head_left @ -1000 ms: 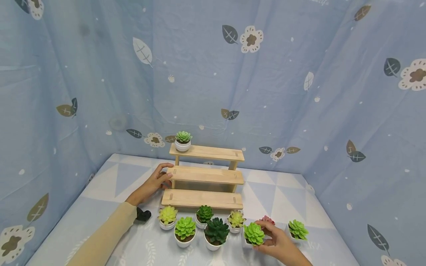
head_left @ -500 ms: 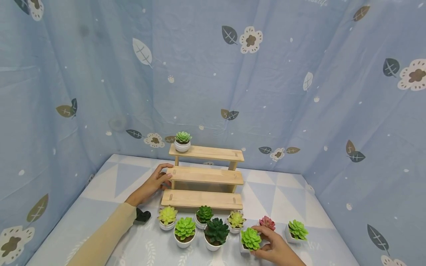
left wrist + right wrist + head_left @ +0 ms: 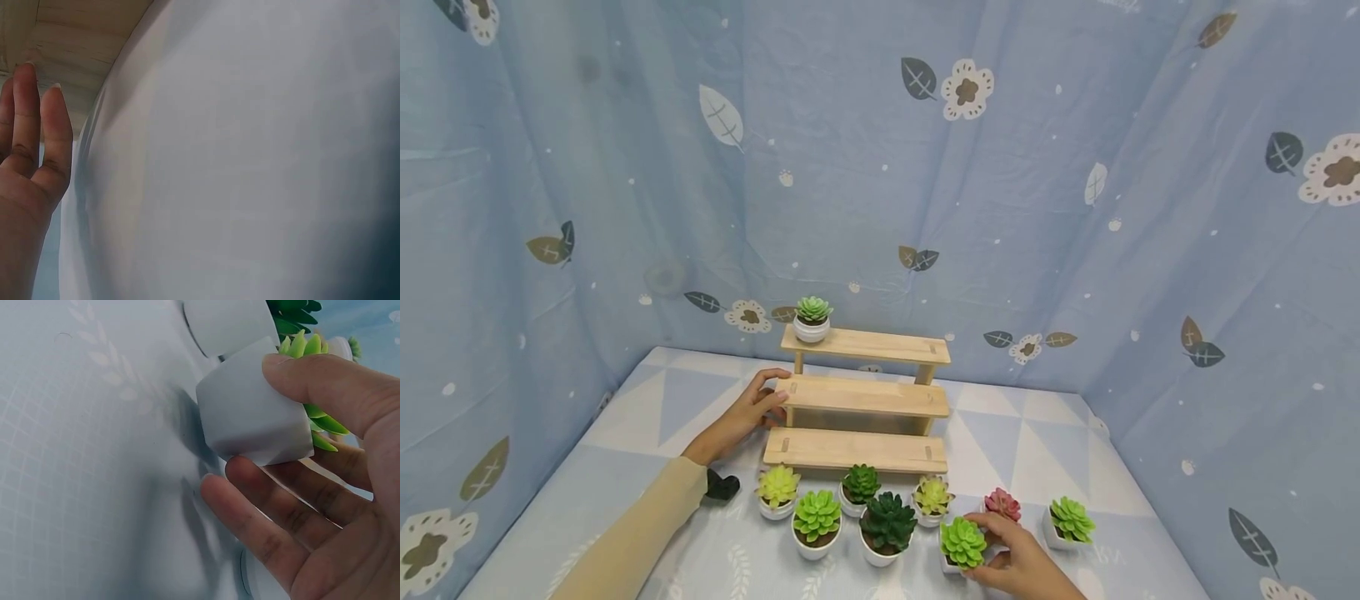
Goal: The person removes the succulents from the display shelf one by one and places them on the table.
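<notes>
My right hand (image 3: 1018,560) holds a bright green potted succulent (image 3: 962,543) near the table's front. In the right wrist view, its white angular pot (image 3: 256,406) sits between the thumb and the fingers. My left hand (image 3: 758,407) grips the left end of the middle board of a three-tier wooden plant stand (image 3: 865,395), with thumb and forefinger at the board's edge. Left-hand fingers (image 3: 56,128) reach under the wood in the left wrist view. One light green succulent (image 3: 812,319) in a white pot stands at the top board's left end.
Before the stand are potted succulents: two yellow-green (image 3: 777,490) (image 3: 932,498), one bright green (image 3: 816,521), two dark green (image 3: 860,485) (image 3: 887,525). A red succulent (image 3: 1002,504) and another green one (image 3: 1070,522) stand right. A black object (image 3: 722,486) lies by the left sleeve.
My right hand has moved left and slightly toward the front with the bright green succulent, so more of the red succulent shows. The left hand stays on the stand.
</notes>
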Motion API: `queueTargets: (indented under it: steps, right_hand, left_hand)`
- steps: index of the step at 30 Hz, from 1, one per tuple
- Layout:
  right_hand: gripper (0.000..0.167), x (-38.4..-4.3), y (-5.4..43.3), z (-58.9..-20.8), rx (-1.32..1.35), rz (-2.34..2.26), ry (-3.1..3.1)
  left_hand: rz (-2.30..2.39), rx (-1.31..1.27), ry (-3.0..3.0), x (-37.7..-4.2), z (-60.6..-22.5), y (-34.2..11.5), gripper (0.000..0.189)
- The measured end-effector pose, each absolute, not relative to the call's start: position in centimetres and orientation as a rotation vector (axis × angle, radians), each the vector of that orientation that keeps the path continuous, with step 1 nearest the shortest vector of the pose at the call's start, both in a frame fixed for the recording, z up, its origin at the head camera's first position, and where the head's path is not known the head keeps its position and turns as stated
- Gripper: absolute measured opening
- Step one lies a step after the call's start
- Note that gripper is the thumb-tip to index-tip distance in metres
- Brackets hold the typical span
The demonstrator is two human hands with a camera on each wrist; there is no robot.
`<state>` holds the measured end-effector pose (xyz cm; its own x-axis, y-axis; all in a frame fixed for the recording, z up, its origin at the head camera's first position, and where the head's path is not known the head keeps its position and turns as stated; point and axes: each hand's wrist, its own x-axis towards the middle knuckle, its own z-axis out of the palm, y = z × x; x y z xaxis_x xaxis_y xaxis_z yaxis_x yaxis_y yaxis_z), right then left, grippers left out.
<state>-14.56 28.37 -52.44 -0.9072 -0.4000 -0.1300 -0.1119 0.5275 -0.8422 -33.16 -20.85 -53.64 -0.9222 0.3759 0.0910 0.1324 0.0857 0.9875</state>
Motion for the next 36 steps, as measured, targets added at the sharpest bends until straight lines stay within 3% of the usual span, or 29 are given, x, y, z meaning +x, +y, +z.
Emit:
queueTargets:
  steps: [18,25,36]
  right_hand:
    - [0.071,-14.7,27.7,-52.5,-0.429,-1.271,2.506]
    - [0.076,-14.7,28.4,-50.1,-0.572,-1.342,2.411]
    - [0.07,-17.3,28.9,-45.6,-0.758,-1.296,2.542]
  left_hand:
    - [1.923,0.508,2.196,-32.7,-53.2,-20.8,0.049]
    - [1.92,0.535,2.194,-32.8,-53.2,-20.8,0.05]
    - [1.929,0.517,2.188,-32.9,-53.2,-20.9,0.053]
